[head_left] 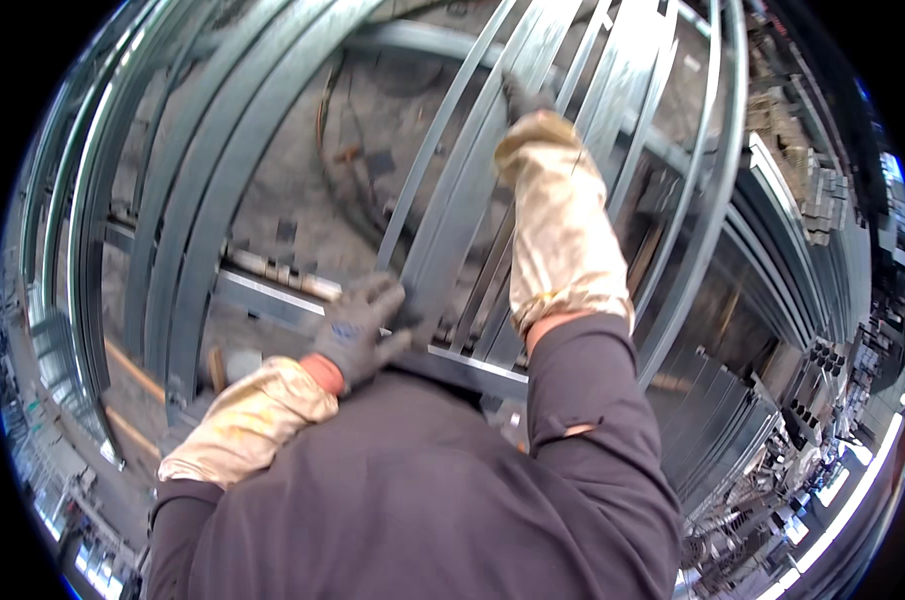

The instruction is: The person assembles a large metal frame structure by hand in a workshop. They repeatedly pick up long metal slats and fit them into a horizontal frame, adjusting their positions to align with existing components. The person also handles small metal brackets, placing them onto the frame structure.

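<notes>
My left hand (360, 328), in a grey work glove, is spread beside the near end of a long grey metal bar (440, 255). Its fingertips are close to that bar's left edge; whether they touch it is unclear. My right arm stretches far forward over the bars. The gloved right hand (525, 98) is at the right edge of the same bar, farther along it. Blur and the tan sleeve guard (562, 215) hide most of its fingers, so its grip does not show. A second tan guard (257, 415) covers my left forearm.
More long bars (207, 200) lie side by side at left. Others (627, 90) run along the right. A dark crossbeam (272, 298) supports them close to my body, and another (412, 38) at the far side. Hoses (342, 190) lie on the floor below. Stacked metal profiles (787, 265) stand farther right.
</notes>
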Available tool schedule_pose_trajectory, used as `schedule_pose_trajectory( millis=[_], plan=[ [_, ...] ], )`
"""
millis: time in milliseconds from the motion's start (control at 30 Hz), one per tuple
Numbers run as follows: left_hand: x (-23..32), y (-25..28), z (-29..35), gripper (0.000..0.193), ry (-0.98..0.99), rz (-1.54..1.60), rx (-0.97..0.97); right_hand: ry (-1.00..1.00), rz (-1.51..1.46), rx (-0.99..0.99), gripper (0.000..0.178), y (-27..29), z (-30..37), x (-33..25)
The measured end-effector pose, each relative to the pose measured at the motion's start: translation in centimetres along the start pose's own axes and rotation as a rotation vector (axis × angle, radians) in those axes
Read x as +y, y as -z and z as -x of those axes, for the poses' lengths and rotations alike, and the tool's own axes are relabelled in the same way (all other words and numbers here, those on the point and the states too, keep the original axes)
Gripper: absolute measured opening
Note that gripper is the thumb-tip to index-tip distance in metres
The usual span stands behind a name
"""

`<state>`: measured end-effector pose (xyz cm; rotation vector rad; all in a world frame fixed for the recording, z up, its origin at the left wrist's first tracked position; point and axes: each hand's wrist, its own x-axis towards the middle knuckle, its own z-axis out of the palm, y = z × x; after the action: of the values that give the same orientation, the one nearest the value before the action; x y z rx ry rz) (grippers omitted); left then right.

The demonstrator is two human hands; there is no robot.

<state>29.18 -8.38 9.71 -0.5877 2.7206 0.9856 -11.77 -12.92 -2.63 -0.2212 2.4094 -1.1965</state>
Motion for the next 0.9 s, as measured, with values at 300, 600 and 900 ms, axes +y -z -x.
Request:
schedule_pose_trajectory(
  millis=[300, 600, 900],
  plan=[
    [-8.5, 1.1, 7.0, 0.057, 0.236, -0.010, 0.301, 0.091, 0.049, 0.143, 0.101, -1.7, -1.8, 0.8],
    [-6.6, 0.2, 3.7, 0.065, 0.000, 0.008, 0.103, 0.121, 0.107, 0.192, 0.100, -1.7, -2.5, 0.9],
    [-6.9, -4.4, -3.9, 0.096, -0.158, -0.129, 0.040, 0.178, 0.154, 0.244, 0.099, -2.6, -3.6, 1.0]
  ],
)
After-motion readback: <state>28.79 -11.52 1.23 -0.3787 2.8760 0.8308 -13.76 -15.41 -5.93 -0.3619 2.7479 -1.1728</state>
